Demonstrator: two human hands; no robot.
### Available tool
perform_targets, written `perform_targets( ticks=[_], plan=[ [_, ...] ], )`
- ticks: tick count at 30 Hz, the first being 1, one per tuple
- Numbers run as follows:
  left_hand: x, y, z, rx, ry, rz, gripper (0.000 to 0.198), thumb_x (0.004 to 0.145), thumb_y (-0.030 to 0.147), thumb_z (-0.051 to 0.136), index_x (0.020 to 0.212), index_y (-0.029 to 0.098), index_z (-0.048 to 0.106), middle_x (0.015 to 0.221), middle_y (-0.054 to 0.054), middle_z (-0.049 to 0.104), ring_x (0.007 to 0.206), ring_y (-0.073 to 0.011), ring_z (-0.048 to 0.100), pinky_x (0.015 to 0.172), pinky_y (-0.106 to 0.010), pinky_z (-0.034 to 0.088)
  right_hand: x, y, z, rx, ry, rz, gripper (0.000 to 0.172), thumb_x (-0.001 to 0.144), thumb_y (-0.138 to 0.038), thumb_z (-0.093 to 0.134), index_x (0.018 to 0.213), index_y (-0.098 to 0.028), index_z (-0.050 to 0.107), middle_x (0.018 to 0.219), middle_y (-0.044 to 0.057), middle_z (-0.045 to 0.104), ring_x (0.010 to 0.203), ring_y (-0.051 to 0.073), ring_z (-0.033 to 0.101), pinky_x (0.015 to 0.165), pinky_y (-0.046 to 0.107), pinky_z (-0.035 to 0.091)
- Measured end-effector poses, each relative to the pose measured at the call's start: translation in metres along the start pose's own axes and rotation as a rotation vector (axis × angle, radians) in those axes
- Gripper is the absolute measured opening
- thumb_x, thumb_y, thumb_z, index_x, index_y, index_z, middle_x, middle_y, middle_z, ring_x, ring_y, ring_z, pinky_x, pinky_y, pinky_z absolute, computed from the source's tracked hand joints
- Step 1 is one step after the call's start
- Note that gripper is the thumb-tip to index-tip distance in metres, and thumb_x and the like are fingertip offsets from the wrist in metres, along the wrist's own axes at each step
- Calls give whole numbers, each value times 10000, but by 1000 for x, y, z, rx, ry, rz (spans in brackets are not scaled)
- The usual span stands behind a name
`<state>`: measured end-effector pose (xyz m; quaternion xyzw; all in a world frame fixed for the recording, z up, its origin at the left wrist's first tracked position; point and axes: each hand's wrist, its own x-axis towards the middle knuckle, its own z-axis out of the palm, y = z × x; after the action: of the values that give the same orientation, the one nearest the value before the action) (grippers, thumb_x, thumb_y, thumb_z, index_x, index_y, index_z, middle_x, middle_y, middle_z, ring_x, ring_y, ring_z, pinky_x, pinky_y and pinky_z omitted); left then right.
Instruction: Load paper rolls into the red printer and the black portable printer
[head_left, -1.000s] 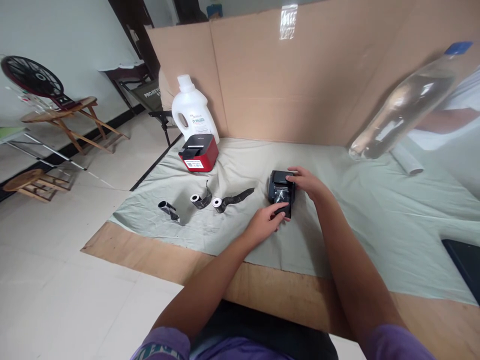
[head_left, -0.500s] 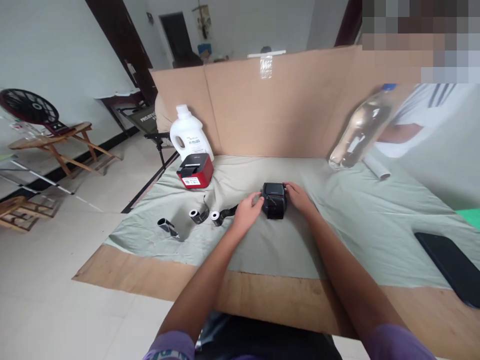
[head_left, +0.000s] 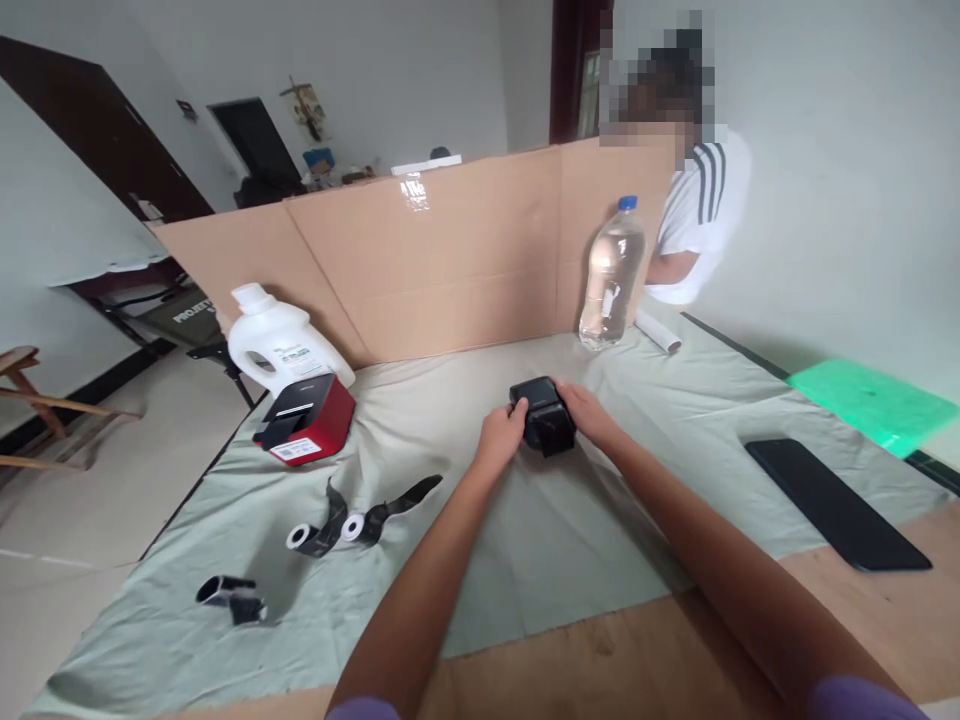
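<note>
On the cloth, a small black printer (head_left: 541, 410), boxy with a lid and rounded edges, sits between my two hands. My left hand (head_left: 501, 438) is closed against its left side, with the thumb near the top edge. At the far right side, my right hand (head_left: 589, 412) holds it too, most of its fingers hidden behind. Left of my left hand lie a roll of black paper (head_left: 355, 528) with a loose strip and another black paper roll (head_left: 300, 538) with its tail curled up. Nearer the front left is a hollow curled black roll (head_left: 229, 598).
A red and black printer (head_left: 319, 425) stands before a white jug (head_left: 281, 335) at left. A cardboard screen (head_left: 442, 260) runs along the back. A clear bottle (head_left: 611, 275), a white tube (head_left: 658, 330) and a dark phone (head_left: 836, 503) are rightward. Behind is a person (head_left: 694, 225).
The view has swung to the right, so things appear farther left. My hands have closed in on the black printer's sides, which now looks slightly turned.
</note>
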<state>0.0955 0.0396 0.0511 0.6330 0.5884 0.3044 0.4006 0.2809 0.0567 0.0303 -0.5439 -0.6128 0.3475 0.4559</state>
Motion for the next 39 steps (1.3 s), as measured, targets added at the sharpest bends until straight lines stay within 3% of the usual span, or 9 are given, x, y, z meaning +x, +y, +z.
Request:
perform_targets(
  ticks=[4,7,10,13,18,25,31,35,39],
  plan=[
    [56,52,48,45,2,135,409,972,479,509,800,169,714,531,-49,610,694,-243,672,756,-321,480,25,26,-52,297,168,50,654,946,-732,379,1209,-238,718,1218,59,748,1240,273,634,1124,432,446],
    [88,81,89,32,-74,145,369,963,431,530,735,175,669,533,-40,608,635,-215,651,721,-305,480,29,44,-84,560,234,88,725,944,-777,290,1263,-264,692,1150,50,774,1191,277,675,1045,438,528],
    [106,96,122,12,-149,146,392,963,411,527,653,184,606,501,-22,576,521,-171,588,642,-281,461,27,55,-112,703,312,167,777,951,-780,240,1317,-241,663,1093,62,790,1114,282,717,964,438,584],
    [120,101,142,-8,-205,155,412,976,423,501,647,188,582,483,-5,557,434,-142,529,577,-269,443,25,62,-130,788,345,191,831,941,-802,207,1339,-223,652,1120,74,785,1106,283,725,957,433,589],
    [139,102,155,-20,-251,151,418,990,445,465,698,182,608,493,4,551,390,-130,496,527,-261,435,27,77,-137,803,388,168,882,929,-820,149,1447,-241,566,1295,68,721,1247,269,652,1052,441,526],
    [145,91,162,35,-229,118,460,990,433,464,660,176,655,487,-29,559,487,-175,581,637,-285,482,30,90,-135,666,492,116,949,865,-882,242,1633,-326,205,1550,37,518,1217,228,632,1085,428,475],
    [141,84,170,47,-176,95,453,1004,430,442,797,145,726,640,-104,685,694,-232,694,733,-301,513,33,93,-132,640,658,75,962,830,-876,313,1599,-299,312,1444,64,600,1086,214,638,1019,419,498],
    [138,82,176,3,-175,68,500,1023,459,399,852,121,725,652,-106,688,560,-199,654,614,-279,499,34,92,-133,708,711,16,834,858,-825,375,1522,-324,416,1368,59,637,1170,224,638,1062,431,481],
    [137,78,182,-44,-177,74,502,1026,487,393,907,121,716,692,-98,693,476,-168,609,533,-262,468,35,91,-135,721,694,-61,742,879,-792,406,1465,-343,472,1416,67,598,1234,250,630,1082,477,468]
  ],
)
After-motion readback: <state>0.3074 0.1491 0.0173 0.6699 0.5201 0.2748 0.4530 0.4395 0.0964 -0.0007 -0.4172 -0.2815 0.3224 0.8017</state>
